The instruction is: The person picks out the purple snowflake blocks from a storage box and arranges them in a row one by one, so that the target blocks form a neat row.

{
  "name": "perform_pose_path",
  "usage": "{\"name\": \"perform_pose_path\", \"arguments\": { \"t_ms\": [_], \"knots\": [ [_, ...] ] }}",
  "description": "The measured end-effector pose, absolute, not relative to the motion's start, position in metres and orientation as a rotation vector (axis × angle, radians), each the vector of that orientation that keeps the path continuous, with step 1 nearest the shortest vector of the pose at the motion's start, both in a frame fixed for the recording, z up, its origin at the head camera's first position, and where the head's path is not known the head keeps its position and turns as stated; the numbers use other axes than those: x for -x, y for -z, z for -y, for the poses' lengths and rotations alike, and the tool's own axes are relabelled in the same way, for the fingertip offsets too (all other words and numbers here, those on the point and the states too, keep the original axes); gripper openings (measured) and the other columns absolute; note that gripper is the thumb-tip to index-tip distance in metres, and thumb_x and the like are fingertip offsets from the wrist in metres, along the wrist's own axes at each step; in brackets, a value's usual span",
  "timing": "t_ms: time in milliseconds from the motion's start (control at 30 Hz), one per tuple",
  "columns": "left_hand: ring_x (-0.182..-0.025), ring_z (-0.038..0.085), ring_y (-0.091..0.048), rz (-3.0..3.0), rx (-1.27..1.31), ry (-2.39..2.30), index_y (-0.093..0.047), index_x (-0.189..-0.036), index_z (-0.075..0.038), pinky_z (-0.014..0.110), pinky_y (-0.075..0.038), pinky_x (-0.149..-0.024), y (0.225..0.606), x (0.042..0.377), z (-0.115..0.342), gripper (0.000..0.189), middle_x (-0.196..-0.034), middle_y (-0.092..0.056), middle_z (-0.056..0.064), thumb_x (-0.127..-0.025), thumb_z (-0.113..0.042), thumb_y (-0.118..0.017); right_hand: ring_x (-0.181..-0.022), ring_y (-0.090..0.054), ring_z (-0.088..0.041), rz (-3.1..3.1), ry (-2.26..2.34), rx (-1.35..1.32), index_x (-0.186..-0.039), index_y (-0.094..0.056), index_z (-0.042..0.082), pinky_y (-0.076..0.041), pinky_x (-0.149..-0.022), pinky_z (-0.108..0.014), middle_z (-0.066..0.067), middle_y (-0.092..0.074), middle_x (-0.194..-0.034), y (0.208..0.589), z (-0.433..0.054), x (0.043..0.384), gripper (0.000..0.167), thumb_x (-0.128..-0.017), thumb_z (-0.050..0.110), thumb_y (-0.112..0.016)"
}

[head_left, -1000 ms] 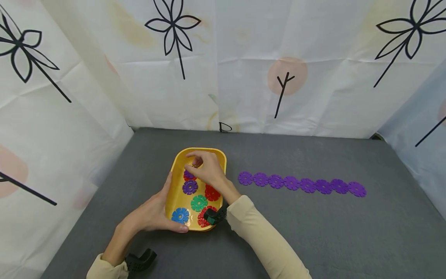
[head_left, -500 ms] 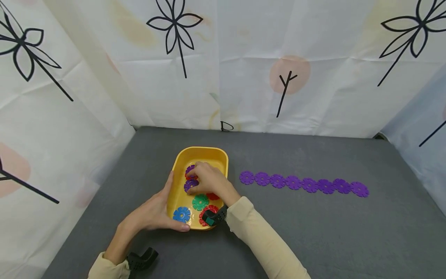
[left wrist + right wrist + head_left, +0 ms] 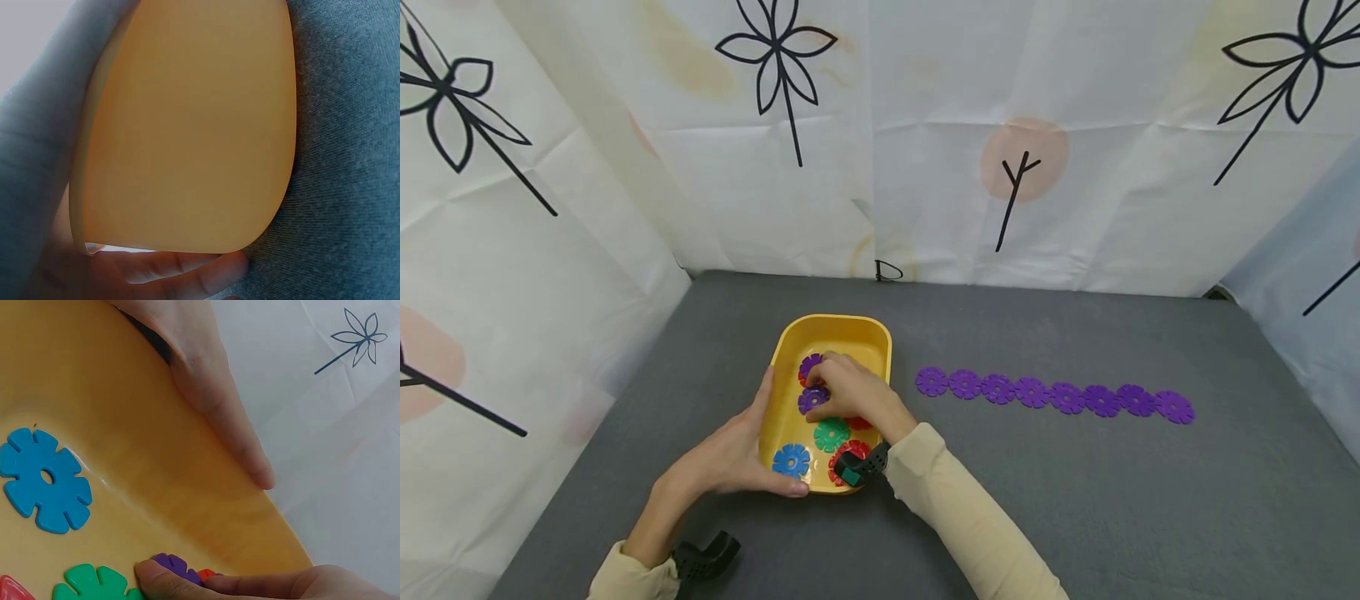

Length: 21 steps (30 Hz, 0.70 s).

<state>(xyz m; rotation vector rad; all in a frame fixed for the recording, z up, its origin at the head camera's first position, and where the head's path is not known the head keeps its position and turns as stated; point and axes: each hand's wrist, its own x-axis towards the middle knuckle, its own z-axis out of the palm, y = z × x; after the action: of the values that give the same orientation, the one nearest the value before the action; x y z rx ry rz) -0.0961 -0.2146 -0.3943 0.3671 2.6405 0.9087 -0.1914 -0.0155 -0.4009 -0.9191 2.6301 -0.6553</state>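
Note:
A yellow tray [image 3: 842, 332] holds several notched flower-shaped plastic discs. My left hand [image 3: 730, 454] grips its near left corner, thumb along the front edge and fingers against the left side. Inside the tray, my right hand [image 3: 859, 390] pinches a purple disc [image 3: 811, 401] between thumb and fingers; the disc's right side is hidden. Another purple disc [image 3: 809, 363] lies just beyond, overlapping a red one. Nearer are a green disc [image 3: 831, 435], a blue disc [image 3: 47, 481] and a red disc [image 3: 837, 467], which the right wrist strap partly covers.
A row of purple discs [image 3: 1067, 398] runs across the grey tabletop [image 3: 1075, 500] to the right of the tray. White patterned cloth [image 3: 940, 208] walls in the back and sides. A black strap mount [image 3: 703, 558] sits at the left wrist.
My right hand has come down from the tray's far end, fingers loosely raised, to the nearer purple disc and taken it between thumb and fingers. My left hand stays on the tray.

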Motion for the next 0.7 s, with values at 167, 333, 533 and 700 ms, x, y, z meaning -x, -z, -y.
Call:
{"name": "perform_pose_path", "arguments": {
  "t_ms": [167,333,533,700],
  "knots": [
    [-0.107,0.016,-0.059,-2.640,-0.366,-0.909,0.024,-0.161,-0.017,0.036,-0.054,-0.095,0.3950,0.0972,0.2148,0.154,-0.152,-0.044,0.021,-0.067,-0.057,-0.091,-0.104,-0.056,-0.014,-2.602,0.648,0.888,-0.123,-0.071,0.013,-0.051,-0.101,-0.026,-0.001,-0.064,-0.115,0.4000,0.0156,0.1909,0.047,-0.086,0.038,-0.082],
    [-0.109,0.017,-0.060,-2.640,-0.364,-0.908,0.024,-0.161,-0.017,0.037,-0.054,-0.096,0.3949,0.0970,0.2148,0.154,-0.152,-0.044,0.021,-0.067,-0.057,-0.091,-0.111,-0.056,-0.015,-2.605,0.636,0.890,-0.128,-0.071,0.017,-0.050,-0.105,-0.029,-0.001,-0.064,-0.122,0.4005,0.0158,0.1895,0.049,-0.086,0.039,-0.082],
    [-0.111,0.019,-0.060,-2.637,-0.361,-0.909,0.024,-0.161,-0.017,0.045,-0.052,-0.099,0.3947,0.0965,0.2151,0.154,-0.155,-0.041,0.024,-0.067,-0.057,-0.091,-0.105,-0.053,-0.015,-2.612,0.612,0.909,-0.125,-0.070,0.018,-0.051,-0.101,-0.028,0.000,-0.061,-0.116,0.4001,0.0149,0.1889,0.048,-0.085,0.041,-0.083],
    [-0.114,0.020,-0.059,-2.646,-0.373,-0.906,0.024,-0.161,-0.017,0.046,-0.052,-0.100,0.3951,0.0965,0.2156,0.153,-0.157,-0.040,0.024,-0.067,-0.056,-0.091,-0.112,-0.059,-0.016,-2.542,0.724,0.935,-0.127,-0.066,0.015,-0.051,-0.104,-0.029,-0.002,-0.065,-0.122,0.4002,0.0147,0.1910,0.048,-0.085,0.031,-0.084]
  ]
}}
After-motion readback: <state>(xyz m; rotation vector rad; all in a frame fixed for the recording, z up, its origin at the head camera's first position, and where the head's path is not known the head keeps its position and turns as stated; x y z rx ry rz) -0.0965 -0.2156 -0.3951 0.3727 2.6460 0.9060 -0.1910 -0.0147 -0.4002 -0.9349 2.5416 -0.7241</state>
